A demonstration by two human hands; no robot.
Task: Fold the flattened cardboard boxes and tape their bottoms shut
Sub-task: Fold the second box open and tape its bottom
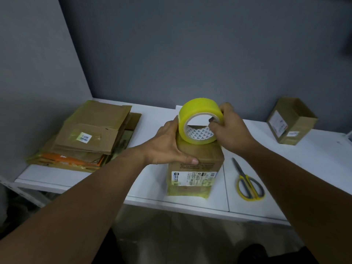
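You have one stack of flattened boxes [89, 136] at the left end of the table; how many lie in it can't be counted, but the top one carries a small white label.

Two boxes stand folded. The folded box [196, 168] in front of you sits near the table's front edge, a shipping label on its near side. Your left hand [169, 147] lies flat on its top, fingers straight, thumb [192, 160] along the near top edge. The second folded box [291, 121] stands well apart at the far right, against the wall.

There is one tape roll [200, 121], yellow, standing on edge on top of the box in front of you. Your right hand [230, 128] grips it, the thumb inside the core and the fingers curled over the outer rim.

One pair of scissors [249, 183], with yellow and grey handles, lies closed just to the right of that box.

The table [152, 180] is white, built of panels with visible seams. A grey wall [190, 54] runs behind it and meets another at the left corner. Pale floor [171, 235] shows below.
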